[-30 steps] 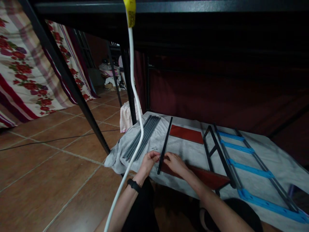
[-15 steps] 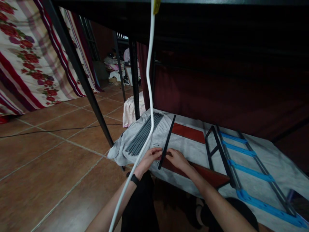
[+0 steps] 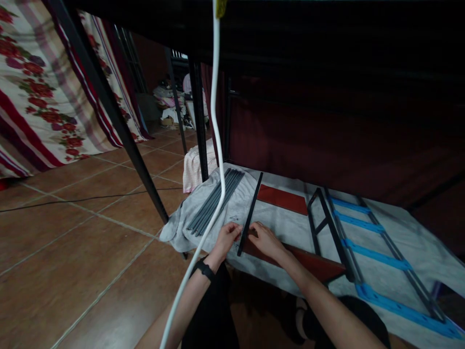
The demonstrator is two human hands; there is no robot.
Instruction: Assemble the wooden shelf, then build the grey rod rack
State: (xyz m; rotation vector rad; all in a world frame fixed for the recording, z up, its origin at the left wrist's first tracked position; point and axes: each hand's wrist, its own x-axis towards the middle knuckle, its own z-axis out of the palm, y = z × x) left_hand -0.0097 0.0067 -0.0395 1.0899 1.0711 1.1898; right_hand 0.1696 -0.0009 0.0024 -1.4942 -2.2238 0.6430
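Left hand (image 3: 227, 238) has curled, apart from the right hand (image 3: 267, 240) across a slim black bar (image 3: 252, 206) pointing lengthwise away; grips cannot be told.

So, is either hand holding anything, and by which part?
Cannot tell: the left hand and right hand are at the near half of the black bar, on opposite sides, but any grip is too small to see.

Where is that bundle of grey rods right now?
In the head view, the grey rods lie left of centre on the grey cloth, left of the black bar, with the white cable crossing in front.
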